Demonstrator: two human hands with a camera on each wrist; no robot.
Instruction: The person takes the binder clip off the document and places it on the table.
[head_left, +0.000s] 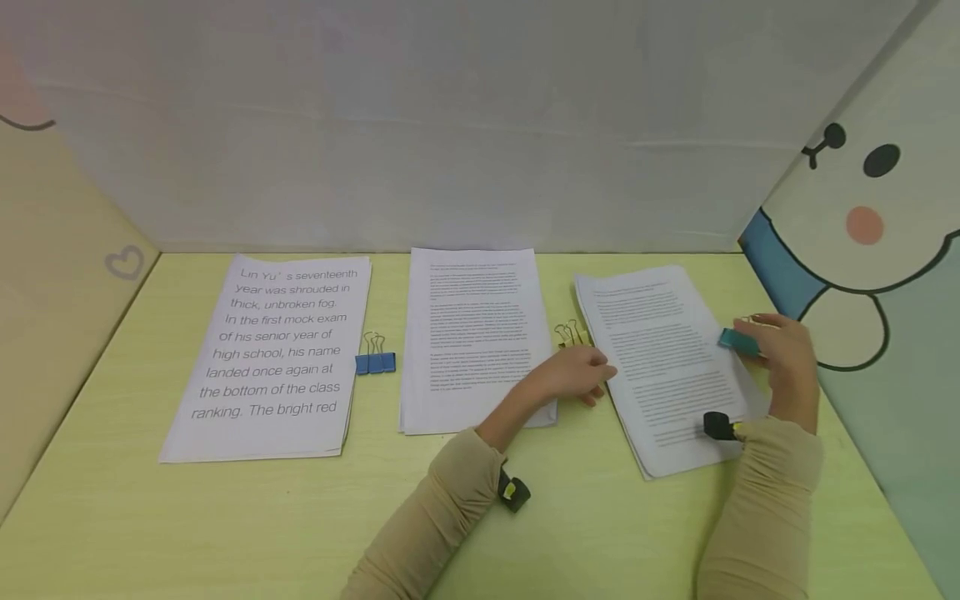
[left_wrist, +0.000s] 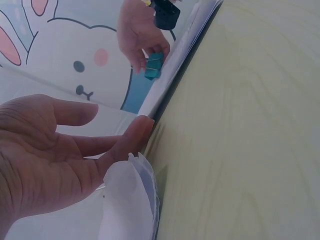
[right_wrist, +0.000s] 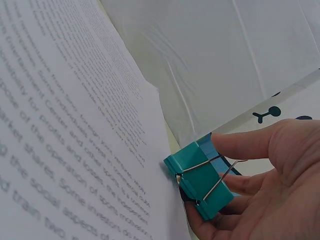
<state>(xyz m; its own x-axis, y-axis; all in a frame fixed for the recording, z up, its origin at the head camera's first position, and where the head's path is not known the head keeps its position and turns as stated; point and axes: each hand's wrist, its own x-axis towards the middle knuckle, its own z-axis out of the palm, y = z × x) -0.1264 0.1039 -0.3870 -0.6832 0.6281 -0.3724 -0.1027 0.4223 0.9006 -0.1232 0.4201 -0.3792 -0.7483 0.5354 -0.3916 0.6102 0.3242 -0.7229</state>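
Note:
My right hand grips a teal binder clip by the right edge of the right-hand stack of printed paper. In the right wrist view, the thumb and fingers hold the teal clip, its wire handles pointing toward the palm and its body right at the paper edge. My left hand is at the left edge of that same stack, fingers loosely extended with nothing gripped. Thumb and fingers stand apart in the left wrist view, fingertips close to the tabletop. Just beyond the left hand lies a yellow binder clip, partly hidden.
A middle stack of printed paper lies under the left wrist's far side. Farther left are a blue binder clip and a large-print stack. A white wall covering stands behind the table; a cartoon panel borders the right.

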